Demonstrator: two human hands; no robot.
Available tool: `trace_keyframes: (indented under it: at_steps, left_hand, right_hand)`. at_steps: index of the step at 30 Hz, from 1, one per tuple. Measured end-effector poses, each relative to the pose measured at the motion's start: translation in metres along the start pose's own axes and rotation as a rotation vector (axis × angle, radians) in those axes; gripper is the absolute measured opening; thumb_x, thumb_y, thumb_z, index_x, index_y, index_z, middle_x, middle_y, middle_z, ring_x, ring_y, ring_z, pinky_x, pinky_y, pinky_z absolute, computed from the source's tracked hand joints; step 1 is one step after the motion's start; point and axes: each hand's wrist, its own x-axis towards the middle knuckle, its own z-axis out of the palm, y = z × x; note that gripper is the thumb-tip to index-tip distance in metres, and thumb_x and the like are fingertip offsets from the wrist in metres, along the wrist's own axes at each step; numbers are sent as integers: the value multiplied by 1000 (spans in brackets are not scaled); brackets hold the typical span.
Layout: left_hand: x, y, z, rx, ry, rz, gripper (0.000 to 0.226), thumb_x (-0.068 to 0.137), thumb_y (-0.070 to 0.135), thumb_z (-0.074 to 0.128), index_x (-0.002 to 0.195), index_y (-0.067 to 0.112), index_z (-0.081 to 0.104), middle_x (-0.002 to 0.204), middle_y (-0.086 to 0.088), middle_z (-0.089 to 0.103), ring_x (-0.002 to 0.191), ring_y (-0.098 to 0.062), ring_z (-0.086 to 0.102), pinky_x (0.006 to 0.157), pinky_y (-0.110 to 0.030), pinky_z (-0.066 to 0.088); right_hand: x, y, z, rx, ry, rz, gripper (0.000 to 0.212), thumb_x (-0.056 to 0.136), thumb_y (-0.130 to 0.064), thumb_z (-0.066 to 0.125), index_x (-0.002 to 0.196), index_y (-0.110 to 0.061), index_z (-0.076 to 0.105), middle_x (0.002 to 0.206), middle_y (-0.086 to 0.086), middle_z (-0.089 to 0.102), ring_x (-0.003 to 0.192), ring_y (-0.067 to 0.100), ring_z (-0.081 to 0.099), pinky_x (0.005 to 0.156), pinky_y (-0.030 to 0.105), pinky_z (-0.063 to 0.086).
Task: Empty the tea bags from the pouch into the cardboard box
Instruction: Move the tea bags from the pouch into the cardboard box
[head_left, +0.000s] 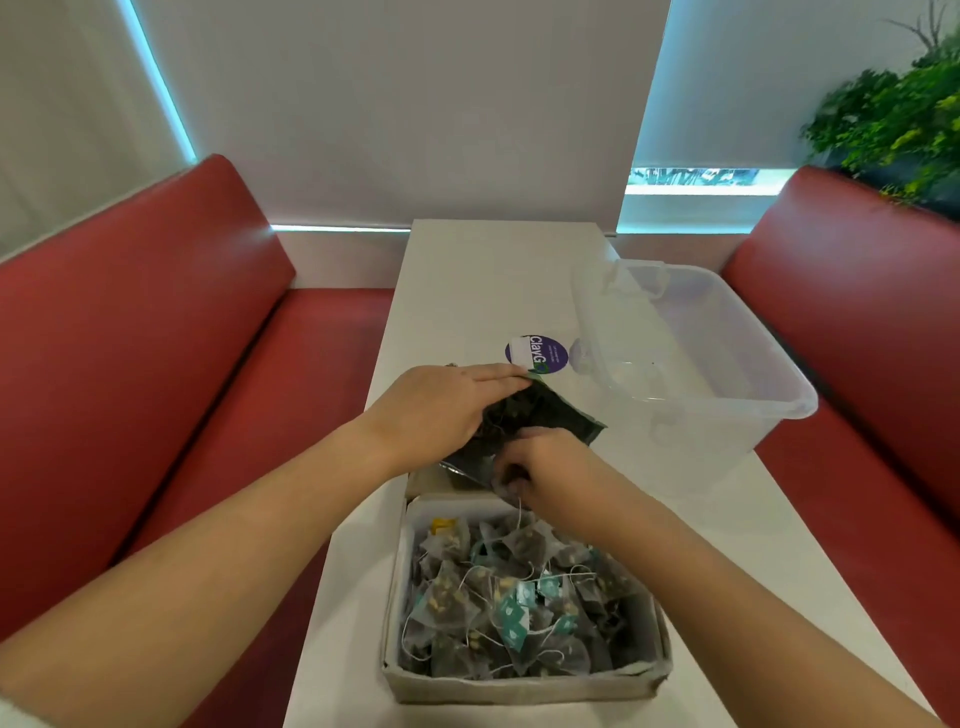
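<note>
Dark crinkly film yields under the left hand (441, 410), its straight fingers pressed flat along the pouch (545, 410), which tilts at the far end of the cardboard box (519, 686). The right hand (545, 467) curls at the pouch mouth, seemingly pinching a tea bag (505, 486), though blur hides the grip. These soft, weightless mesh pyramids are best taken by the body, as their strings would likely tangle among the heaped tea bags (498, 597).

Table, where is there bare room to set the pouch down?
Far table end, beyond the purple sticker and left of the clear plastic bin; the strip right of the cardboard box. Crowded centre: left hand, right hand, pouch.
</note>
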Motion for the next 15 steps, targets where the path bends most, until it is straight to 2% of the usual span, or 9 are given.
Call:
trace_keyframes:
  at_steps: [3,8,12,15]
  left_hand:
    - [2,0,2,10,-11,3,60,90,6,42,143,34,37,150,23,30,113,-14,59,86,-38,52]
    - [4,2,2,14,-1,17,57,91,7,44,142,32,39,150,20,33,115,-14,58,85,-36,52]
    - [3,0,2,19,9,14,56,92,8,44,142,31,40,149,20,34,116,-14,58,87,-37,52]
    - [1,-1,2,25,12,15,54,93,10,45,142,32,40,149,20,34,117,-13,57,88,-36,51]
  right_hand:
    - [-38,-2,-6,106,134,-65,20,83,-7,62,94,-21,69,102,-6,62,91,12,60,83,29,49]
    - [-86,5,12,138,107,-45,22,86,-9,61,101,-23,68,106,-9,61,92,6,57,82,19,48]
    - [-96,14,37,45,19,-24,24,90,-10,55,109,-19,67,113,-3,59,98,15,60,88,28,49]
    - [-98,18,43,-1,-26,-55,32,93,-15,51,123,-21,60,126,-4,57,111,17,55,98,27,45]
